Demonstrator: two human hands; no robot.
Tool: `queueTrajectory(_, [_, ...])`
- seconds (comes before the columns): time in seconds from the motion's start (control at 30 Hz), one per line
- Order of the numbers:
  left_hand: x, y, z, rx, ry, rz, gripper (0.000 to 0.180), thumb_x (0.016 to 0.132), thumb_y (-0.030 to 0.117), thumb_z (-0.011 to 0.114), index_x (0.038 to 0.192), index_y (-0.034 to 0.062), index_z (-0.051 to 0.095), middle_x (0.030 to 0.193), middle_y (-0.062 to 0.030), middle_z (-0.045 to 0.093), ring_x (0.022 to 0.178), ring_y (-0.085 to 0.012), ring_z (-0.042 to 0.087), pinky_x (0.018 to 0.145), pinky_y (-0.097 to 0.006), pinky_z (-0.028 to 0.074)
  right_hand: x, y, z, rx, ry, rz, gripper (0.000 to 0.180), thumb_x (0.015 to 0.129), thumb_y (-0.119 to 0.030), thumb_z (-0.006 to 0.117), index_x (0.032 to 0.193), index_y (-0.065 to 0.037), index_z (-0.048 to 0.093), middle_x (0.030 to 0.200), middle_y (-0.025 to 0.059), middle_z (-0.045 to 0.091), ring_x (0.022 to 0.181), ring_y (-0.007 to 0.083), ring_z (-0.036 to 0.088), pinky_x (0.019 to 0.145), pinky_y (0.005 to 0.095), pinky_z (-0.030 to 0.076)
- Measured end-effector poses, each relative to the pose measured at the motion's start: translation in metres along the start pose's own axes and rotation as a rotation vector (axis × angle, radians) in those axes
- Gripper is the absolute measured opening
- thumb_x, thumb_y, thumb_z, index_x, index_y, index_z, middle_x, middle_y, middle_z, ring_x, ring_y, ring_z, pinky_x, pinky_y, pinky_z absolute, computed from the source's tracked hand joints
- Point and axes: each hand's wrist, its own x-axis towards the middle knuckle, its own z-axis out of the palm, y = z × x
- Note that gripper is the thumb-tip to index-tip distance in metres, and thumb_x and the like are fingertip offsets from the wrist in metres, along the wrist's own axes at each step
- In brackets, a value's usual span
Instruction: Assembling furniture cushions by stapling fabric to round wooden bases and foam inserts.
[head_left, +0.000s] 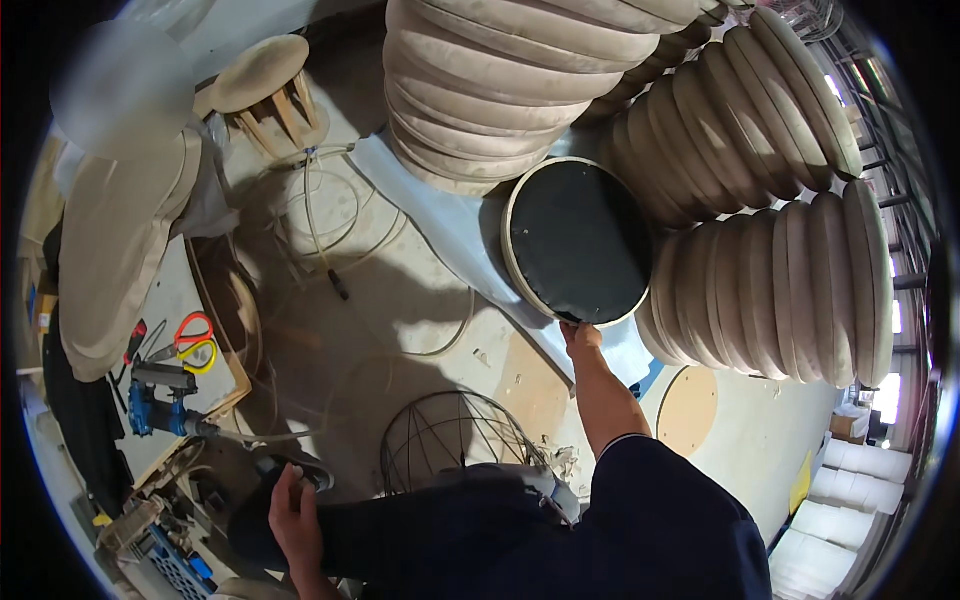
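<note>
My right hand (585,345) reaches forward and grips the near rim of a round padded seat (580,240). The seat's black underside faces up, framed by a thin beige edge. It rests on pale plastic sheeting (440,235) beside the stacked cushions. My left hand (295,520) hangs low at the left, its fingers loosely bent and apart from anything, with nothing seen in it. The fingertips of my right hand are partly hidden under the seat's rim.
Tall stacks of beige round cushions (500,90) stand ahead, with more stacks (770,290) at the right. A blue staple gun (160,410) and scissors (197,343) lie on a left-hand worktable (180,285). A hose (310,210) loops over the floor near a black wire frame (450,435).
</note>
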Motion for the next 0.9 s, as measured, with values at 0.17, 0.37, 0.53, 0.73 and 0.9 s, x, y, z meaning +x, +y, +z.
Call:
queueTrajectory(0.17, [-0.003, -0.022, -0.012, -0.017, 0.089, 0.098, 0.04, 0.095, 0.002, 0.07, 0.135, 0.0002, 0.066, 0.125, -0.0143, 0.071, 0.115, -0.0242, 0.069, 0.098, -0.036, 0.055, 0.024, 0.034, -0.003, 0.001, -0.158, 0.071, 0.026, 0.102, -0.038, 0.06, 0.117, -0.016, 0.063, 0.101, 0.0142, 0.066, 0.092, 0.0379, 0.069, 0.077, 0.0585, 0.059])
queueTrajectory(0.37, [-0.019, 0.003, 0.008, 0.159, 0.196, 0.294, 0.032, 0.093, 0.015, 0.077, 0.123, 0.0078, 0.073, 0.12, -0.0142, 0.074, 0.106, -0.0301, 0.073, 0.09, -0.037, 0.059, -0.107, 0.089, 0.017, -0.566, -0.44, 0.09, 0.039, 0.104, -0.028, 0.056, 0.136, -0.007, 0.049, 0.116, 0.0171, 0.071, 0.089, 0.0283, 0.072, 0.072, 0.041, 0.06])
queueTrajectory(0.53, [-0.081, -0.003, -0.019, -0.09, 0.357, 0.157, 0.018, 0.093, 0.01, 0.076, 0.11, 0.0049, 0.075, 0.109, -0.0115, 0.076, 0.106, -0.0274, 0.074, 0.095, -0.036, 0.057, -0.254, 0.122, 0.104, -0.725, -0.854, -0.053, 0.025, 0.105, -0.021, 0.058, 0.122, -0.003, 0.059, 0.095, 0.0146, 0.073, 0.069, 0.022, 0.07, 0.06, 0.0318, 0.056])
queueTrajectory(0.73, [-0.175, -0.111, -0.012, -0.968, 0.793, -0.028, 0.017, 0.1, 0.003, 0.064, 0.085, -0.0017, 0.069, 0.095, -0.0138, 0.075, 0.094, -0.0248, 0.074, 0.098, -0.039, 0.057, -0.403, 0.13, 0.2, -0.731, -1.353, -0.327, 0.02, 0.106, -0.019, 0.062, 0.107, 0.0, 0.065, 0.086, 0.0114, 0.072, 0.073, 0.02, 0.072, 0.072, 0.0341, 0.061])
queueTrajectory(0.9, [-0.23, -0.089, -0.058, 0.212, 1.048, -0.119, 0.027, 0.108, 0.014, 0.054, 0.12, -0.0056, 0.067, 0.12, -0.0249, 0.07, 0.111, -0.0428, 0.065, 0.099, -0.051, 0.052, -0.516, 0.158, 0.286, -0.702, -1.691, -0.539, 0.018, 0.106, -0.02, 0.065, 0.106, -0.002, 0.068, 0.085, 0.0028, 0.07, 0.079, 0.0092, 0.063, 0.076, 0.0258, 0.053])
